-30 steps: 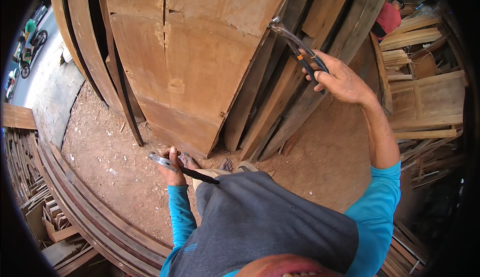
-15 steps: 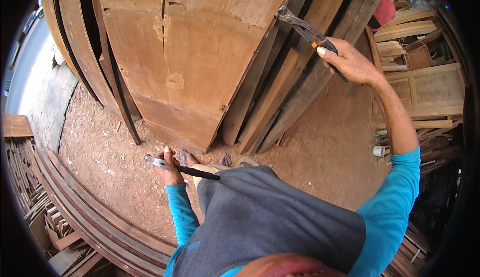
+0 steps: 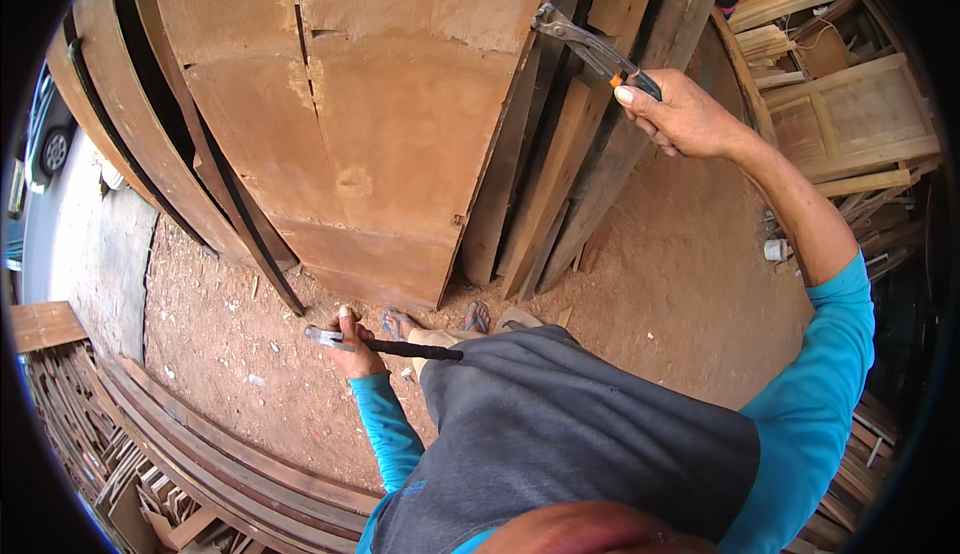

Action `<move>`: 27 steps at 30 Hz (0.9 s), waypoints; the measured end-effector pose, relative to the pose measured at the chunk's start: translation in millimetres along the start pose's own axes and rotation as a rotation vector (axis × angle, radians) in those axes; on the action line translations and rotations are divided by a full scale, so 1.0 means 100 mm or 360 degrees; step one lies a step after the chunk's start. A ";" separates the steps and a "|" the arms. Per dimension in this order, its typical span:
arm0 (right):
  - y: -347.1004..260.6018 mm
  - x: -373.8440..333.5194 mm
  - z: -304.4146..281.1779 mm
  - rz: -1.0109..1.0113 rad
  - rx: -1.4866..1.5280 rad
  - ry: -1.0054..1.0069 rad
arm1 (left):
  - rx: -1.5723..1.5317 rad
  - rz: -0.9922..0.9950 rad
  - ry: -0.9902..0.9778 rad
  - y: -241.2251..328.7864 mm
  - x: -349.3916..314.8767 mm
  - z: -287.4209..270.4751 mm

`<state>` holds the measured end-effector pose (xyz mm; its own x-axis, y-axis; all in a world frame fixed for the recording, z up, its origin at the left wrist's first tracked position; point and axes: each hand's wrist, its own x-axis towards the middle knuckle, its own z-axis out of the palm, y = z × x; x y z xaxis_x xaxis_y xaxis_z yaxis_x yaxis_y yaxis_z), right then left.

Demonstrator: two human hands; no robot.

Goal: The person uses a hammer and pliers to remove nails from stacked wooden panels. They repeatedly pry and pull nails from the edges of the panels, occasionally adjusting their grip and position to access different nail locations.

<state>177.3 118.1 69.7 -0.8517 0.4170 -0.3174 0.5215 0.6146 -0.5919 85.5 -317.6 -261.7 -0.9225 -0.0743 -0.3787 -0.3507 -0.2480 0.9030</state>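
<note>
My right hand [image 3: 690, 114] is wrapped round the dark handles of a pair of pliers [image 3: 585, 42], which have an orange mark near the grip. Their metal jaws are at the right edge of a large brown wooden panel [image 3: 400, 144], high up; whether they grip anything there is too small to tell. Lower left, by my waist, my left hand [image 3: 352, 349] is closed round a hammer [image 3: 415, 350] close to its silvery head. The hammer's black handle points right, toward my dark shirt front.
Several wooden boards [image 3: 560, 169] lean right of the panel, and curved dark-edged boards [image 3: 135, 84] stand left of it. Long timbers [image 3: 230, 454] lie lower left. At the right are a wooden door panel [image 3: 850, 119] and a white cup [image 3: 776, 250]. A car wheel [image 3: 54, 151] shows far left.
The view has shifted, so the panel sits farther left and more of the car shows. Both hands keep their tools, and the pliers stay at the panel's right edge.
</note>
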 end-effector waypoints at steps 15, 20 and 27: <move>-0.14 -0.20 0.31 0.0042 -0.0290 0.0318 | -0.0061 -0.0008 -0.0200 0.07 0.55 0.11; -0.13 -0.20 0.71 0.0270 0.0012 0.0459 | -0.0038 -0.0047 -0.0278 0.13 0.73 0.16; -0.21 0.21 1.80 0.0097 0.1077 0.0842 | 0.0016 -0.0105 -0.0283 0.28 0.92 -0.01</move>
<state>139.1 -6.6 -58.5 -0.5993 0.7970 -0.0757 0.2794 0.1196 -0.9527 -8.7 -332.0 -271.2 -0.9112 0.1138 -0.3960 -0.4119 -0.2369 0.8799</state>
